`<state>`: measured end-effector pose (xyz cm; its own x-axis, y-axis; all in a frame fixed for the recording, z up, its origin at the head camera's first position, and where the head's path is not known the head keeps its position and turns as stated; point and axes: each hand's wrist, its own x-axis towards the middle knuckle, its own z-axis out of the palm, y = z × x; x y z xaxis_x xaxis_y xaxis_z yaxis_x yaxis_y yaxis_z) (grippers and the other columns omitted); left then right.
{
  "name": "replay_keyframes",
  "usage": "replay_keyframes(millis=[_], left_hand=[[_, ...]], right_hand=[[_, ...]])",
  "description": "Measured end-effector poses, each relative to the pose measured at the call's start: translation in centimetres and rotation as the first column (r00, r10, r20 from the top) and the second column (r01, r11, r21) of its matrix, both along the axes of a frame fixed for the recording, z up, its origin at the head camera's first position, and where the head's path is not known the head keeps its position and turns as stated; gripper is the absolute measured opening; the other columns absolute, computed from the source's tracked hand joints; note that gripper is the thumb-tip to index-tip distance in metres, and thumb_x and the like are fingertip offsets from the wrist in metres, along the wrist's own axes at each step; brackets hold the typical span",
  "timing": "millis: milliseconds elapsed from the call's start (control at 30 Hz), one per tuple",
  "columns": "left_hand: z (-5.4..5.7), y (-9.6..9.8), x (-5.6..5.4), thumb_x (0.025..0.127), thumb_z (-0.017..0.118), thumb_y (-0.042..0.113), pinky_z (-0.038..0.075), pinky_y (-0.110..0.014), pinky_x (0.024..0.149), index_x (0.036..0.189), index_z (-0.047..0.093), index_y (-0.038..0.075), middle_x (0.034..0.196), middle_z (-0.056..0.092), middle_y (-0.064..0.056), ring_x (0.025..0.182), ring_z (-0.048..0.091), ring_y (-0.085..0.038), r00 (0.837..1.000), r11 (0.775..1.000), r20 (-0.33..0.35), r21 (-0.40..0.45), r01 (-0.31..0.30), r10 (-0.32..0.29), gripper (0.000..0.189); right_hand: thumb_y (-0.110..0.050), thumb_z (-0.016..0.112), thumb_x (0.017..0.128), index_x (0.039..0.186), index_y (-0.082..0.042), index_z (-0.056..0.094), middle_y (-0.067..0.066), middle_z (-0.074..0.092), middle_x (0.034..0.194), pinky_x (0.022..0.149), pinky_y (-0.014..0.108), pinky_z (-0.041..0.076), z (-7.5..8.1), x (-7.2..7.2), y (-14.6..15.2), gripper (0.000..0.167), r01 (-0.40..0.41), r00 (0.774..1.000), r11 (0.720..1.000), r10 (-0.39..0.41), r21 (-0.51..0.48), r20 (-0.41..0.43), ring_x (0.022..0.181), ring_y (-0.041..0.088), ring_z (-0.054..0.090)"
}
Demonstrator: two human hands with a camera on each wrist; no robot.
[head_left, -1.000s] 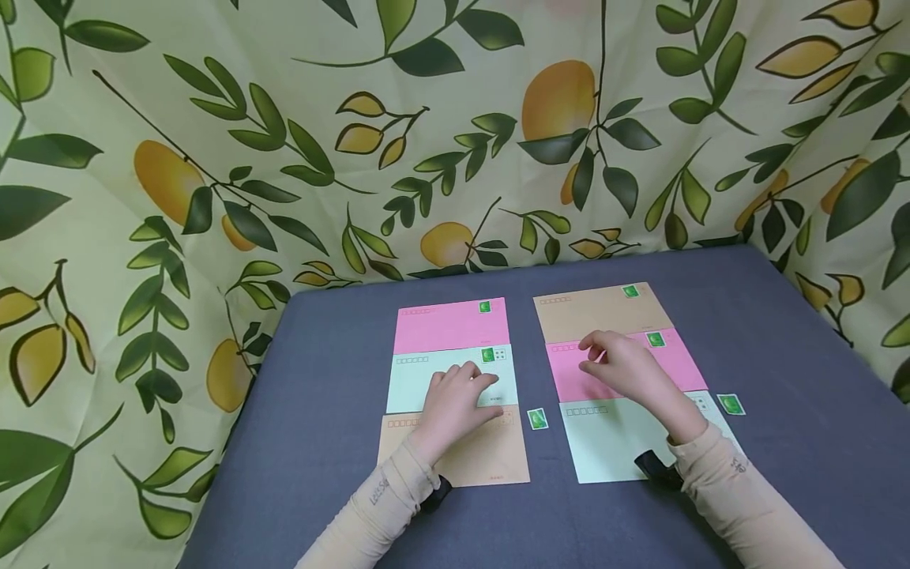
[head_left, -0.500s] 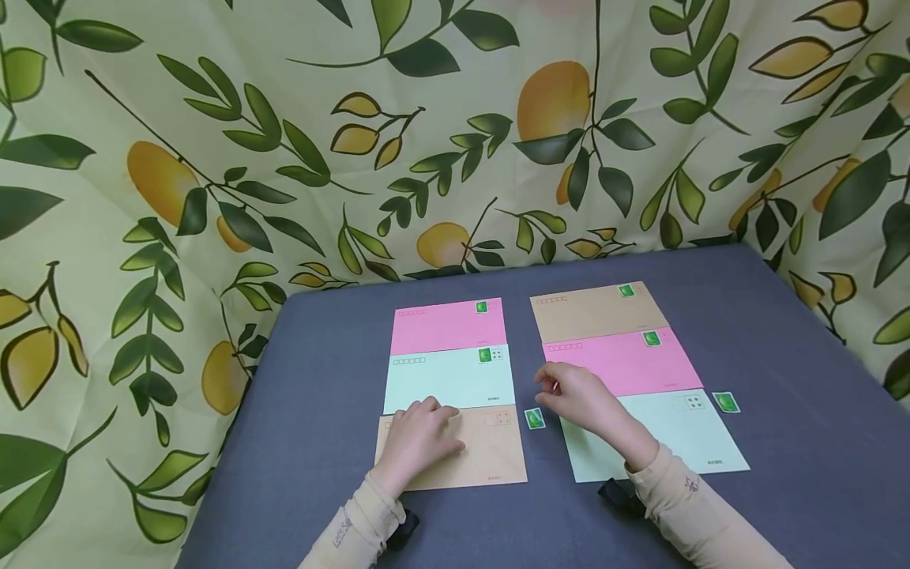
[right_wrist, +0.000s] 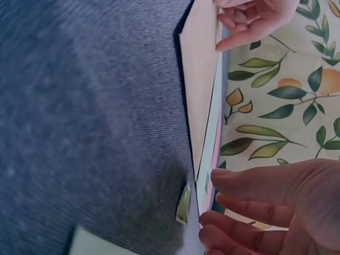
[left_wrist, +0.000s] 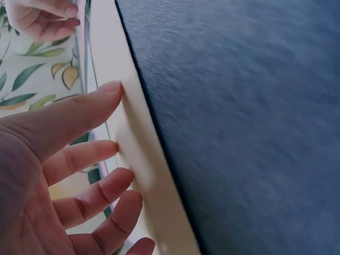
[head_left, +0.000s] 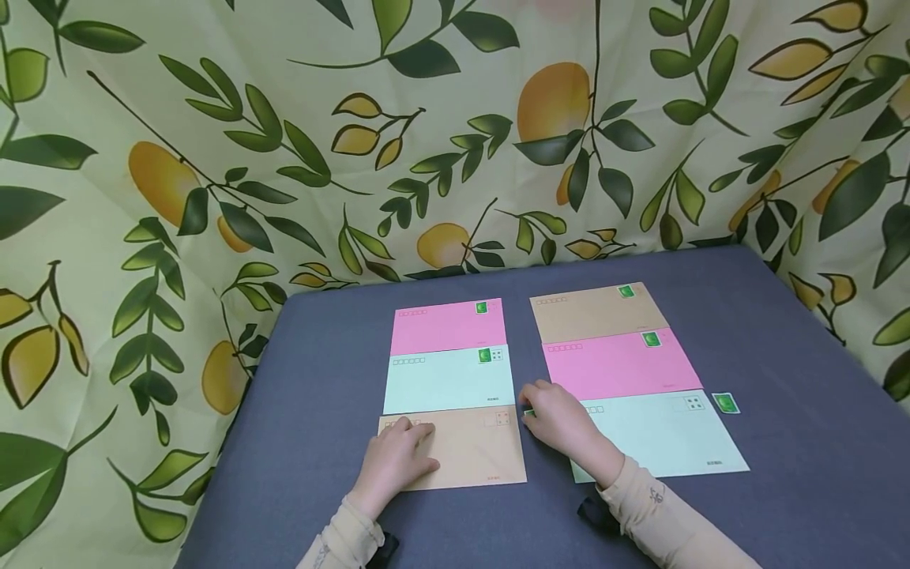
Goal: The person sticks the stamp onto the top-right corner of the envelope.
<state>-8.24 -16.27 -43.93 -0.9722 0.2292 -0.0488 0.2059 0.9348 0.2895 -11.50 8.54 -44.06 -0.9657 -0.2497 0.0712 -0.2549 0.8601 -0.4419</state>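
My left hand (head_left: 393,462) rests its relaxed, spread fingers over the left part of the near tan envelope (head_left: 469,450); its fingertips are close to the paper in the left wrist view. My right hand (head_left: 565,423) reaches down between the two columns of envelopes, at a small green stamp (right_wrist: 183,204) that lies on the table. In the head view the fingers cover most of that stamp. The right wrist view shows thumb and fingers apart, just beyond the stamp. The near mint envelope (head_left: 668,435) lies partly under my right hand and bears a printed stamp box.
Behind the tan envelope lie a mint envelope (head_left: 441,379) and a pink envelope (head_left: 448,328), both stamped. On the right are a stamped pink envelope (head_left: 618,363) and a stamped tan one (head_left: 590,308). Another loose stamp (head_left: 726,403) lies on the blue-grey table (head_left: 796,474). Leaf-patterned cloth (head_left: 284,158) hangs behind.
My right hand has moved left and down, from over the right pink envelope to the loose stamp between the columns. My left hand has drawn back from the mint envelope to the near tan one.
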Motion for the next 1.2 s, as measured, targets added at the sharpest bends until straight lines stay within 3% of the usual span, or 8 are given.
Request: replay_keyframes(millis=[233,567,833,1200], left_hand=[[-0.1,-1.6,0.8,0.068,0.08,0.026,0.025,-0.028,0.054,0.115,0.067,0.013,0.068,0.044,0.002,0.055,0.035,-0.012,0.998,0.997,0.034,0.048,-0.063,0.061,0.05],[-0.4,-4.1,1.1,0.068,0.079,0.029,0.024,-0.027,0.051,0.12,0.064,0.016,0.065,0.041,0.002,0.053,0.033,-0.012,0.987,0.985,0.071,0.08,-0.151,0.146,0.056],[-0.5,-5.0,1.2,0.068,0.079,0.033,0.023,-0.027,0.052,0.124,0.062,0.017,0.064,0.04,0.002,0.054,0.033,-0.012,0.98,0.981,0.109,0.087,-0.174,0.164,0.061],[-0.6,-5.1,1.0,0.069,0.078,0.035,0.023,-0.031,0.056,0.126,0.06,0.02,0.066,0.039,0.002,0.056,0.033,-0.013,0.971,0.977,0.15,0.072,-0.199,0.186,0.062]], right_hand=[[0.0,0.07,0.073,0.082,-0.003,0.066,0.007,0.057,0.074,0.056,0.029,0.042,-0.5,0.1,0.4,0.01,-0.015,1.0,0.999,0.015,0.041,0.009,0.062,0.017,0.05],[0.006,0.064,0.074,0.084,-0.002,0.066,0.007,0.055,0.076,0.057,0.029,0.043,-0.8,0.0,0.8,0.012,-0.013,0.999,0.999,0.011,0.044,0.037,0.063,0.017,0.05],[0.006,0.063,0.076,0.073,-0.006,0.061,0.002,0.05,0.07,0.057,0.027,0.04,-0.9,0.0,1.3,0.012,-0.013,0.999,0.999,0.012,0.033,0.047,0.061,0.013,0.044],[0.003,0.063,0.075,0.074,-0.009,0.062,-0.003,0.05,0.061,0.053,0.023,0.034,0.3,-0.6,0.9,0.012,-0.051,0.976,0.982,0.087,-0.18,0.198,0.057,0.011,0.043]])
